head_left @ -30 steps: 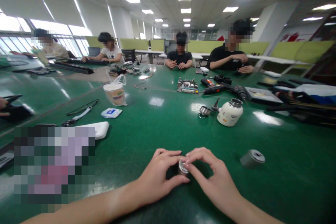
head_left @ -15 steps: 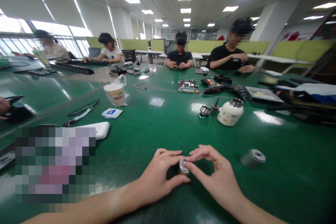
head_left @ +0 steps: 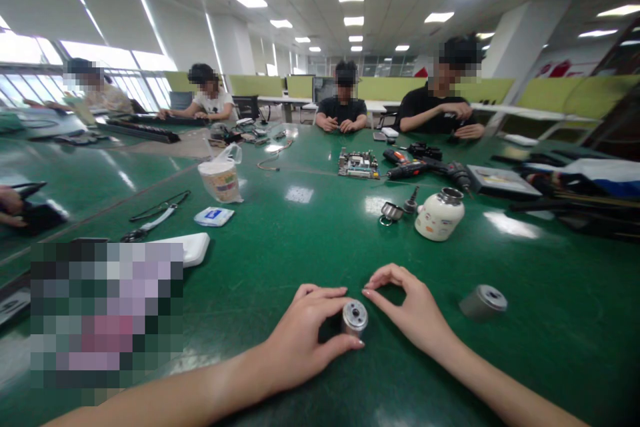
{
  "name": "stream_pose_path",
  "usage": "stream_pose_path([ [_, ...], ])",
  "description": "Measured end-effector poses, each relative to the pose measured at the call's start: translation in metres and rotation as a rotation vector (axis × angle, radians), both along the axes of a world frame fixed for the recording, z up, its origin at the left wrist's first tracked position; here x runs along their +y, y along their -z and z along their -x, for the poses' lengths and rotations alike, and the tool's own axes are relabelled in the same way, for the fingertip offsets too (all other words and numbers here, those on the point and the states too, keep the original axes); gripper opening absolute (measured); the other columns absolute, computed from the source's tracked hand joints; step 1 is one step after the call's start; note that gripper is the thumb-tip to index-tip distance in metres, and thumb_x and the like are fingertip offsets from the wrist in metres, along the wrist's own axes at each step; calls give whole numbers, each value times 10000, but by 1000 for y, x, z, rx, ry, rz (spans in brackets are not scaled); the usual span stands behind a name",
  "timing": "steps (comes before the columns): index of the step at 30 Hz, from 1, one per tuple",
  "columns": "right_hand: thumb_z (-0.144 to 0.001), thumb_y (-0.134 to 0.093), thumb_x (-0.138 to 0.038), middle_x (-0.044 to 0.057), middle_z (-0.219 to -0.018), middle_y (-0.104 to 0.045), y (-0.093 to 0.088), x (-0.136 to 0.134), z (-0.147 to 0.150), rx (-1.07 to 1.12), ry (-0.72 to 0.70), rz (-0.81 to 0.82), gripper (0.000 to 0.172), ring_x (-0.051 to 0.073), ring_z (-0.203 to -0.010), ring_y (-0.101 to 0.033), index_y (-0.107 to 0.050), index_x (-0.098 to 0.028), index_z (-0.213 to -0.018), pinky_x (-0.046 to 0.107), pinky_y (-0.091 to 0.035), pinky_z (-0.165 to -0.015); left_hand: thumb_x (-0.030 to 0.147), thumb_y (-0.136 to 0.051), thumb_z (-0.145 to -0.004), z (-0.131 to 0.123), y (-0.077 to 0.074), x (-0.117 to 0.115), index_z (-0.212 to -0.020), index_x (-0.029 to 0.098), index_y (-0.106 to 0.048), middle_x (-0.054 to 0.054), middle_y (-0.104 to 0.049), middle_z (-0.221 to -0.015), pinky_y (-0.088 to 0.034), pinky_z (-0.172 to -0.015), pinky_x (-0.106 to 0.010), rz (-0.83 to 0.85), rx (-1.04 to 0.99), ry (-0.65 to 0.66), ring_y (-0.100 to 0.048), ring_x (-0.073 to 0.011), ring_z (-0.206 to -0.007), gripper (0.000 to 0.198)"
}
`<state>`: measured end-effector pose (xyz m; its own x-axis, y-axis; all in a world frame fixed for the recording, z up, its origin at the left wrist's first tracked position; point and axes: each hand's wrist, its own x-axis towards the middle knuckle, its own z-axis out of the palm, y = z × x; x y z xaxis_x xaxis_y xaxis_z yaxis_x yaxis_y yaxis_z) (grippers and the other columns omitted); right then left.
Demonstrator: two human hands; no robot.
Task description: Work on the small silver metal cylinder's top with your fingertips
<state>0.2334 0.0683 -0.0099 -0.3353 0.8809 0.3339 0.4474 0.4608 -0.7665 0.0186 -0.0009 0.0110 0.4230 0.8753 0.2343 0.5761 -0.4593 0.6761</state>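
Observation:
A small silver metal cylinder stands upright on the green table, its round end face up with a dark centre hole and smaller holes around it. My left hand curves around it from the left, thumb at the near side and forefinger at the far side. Just right of the cylinder and apart from it is my right hand, thumb and forefinger brought together in a pinch. Whatever may be between those fingertips is too small to make out. A second, similar metal cylinder stands further right.
Beyond my hands are a cream bottle, a metal cap, a circuit board and power drills. At left lie a bagged cup, a tissue packet and a white box. Several people sit around the green table.
My right hand has lifted off the top of the cylinder and moved slightly up and right, uncovering the end face. My left hand stays at the cylinder.

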Motion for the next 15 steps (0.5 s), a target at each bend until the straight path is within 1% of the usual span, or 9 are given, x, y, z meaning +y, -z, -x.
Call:
stream_pose_path([
  [3,-807,-701,-247,53,-925,-736,3,2,-2,8,-13,-2,89,237,-904,-701,-711,-223,-892,437,-542,-869,410,-727,-849,0,1,0,-1159,250,-668,-60,-711,-1196,-377,-1002,-411,-2,0,-15,-556,-277,-1224,354],
  [6,-802,-708,-250,51,-898,-757,0,0,0,23,-27,4,56,257,-949,-707,-746,-243,-842,451,-536,-901,404,-745,-829,-1,2,-1,-1143,244,-681,-81,-691,-1210,-397,-1004,-428,1,-4,-58,-549,-291,-1221,358],
  [9,-822,-701,-295,55,-885,-770,-7,-6,3,86,-12,16,70,255,-935,-724,-722,-228,-829,439,-551,-889,399,-759,-812,-1,3,-2,-1130,237,-693,-99,-673,-1219,-422,-998,-438,4,-20,-99,-550,-300,-1209,363],
  [11,-820,-717,-303,47,-884,-778,-14,-14,7,172,-22,14,78,246,-936,-728,-693,-229,-830,453,-520,-952,395,-766,-806,-1,5,-2,-1137,234,-693,-101,-671,-1219,-430,-1001,-438,5,-34,-101,-560,-296,-1195,375],
  [13,-799,-749,-277,24,-860,-782,-20,-22,11,235,-64,0,78,236,-938,-723,-682,-243,-822,481,-454,-1032,387,-772,-803,-1,6,-2,-1156,234,-687,-98,-676,-1218,-435,-1005,-433,0,-47,-92,-569,-289,-1185,394],
  [15,-790,-760,-241,9,-839,-778,-25,-30,15,242,-112,-11,75,226,-926,-715,-688,-256,-807,475,-447,-1034,377,-770,-808,-1,8,-1,-1174,234,-679,-94,-680,-1217,-437,-1008,-429,-11,-54,-87,-574,-282,-1181,404],
])
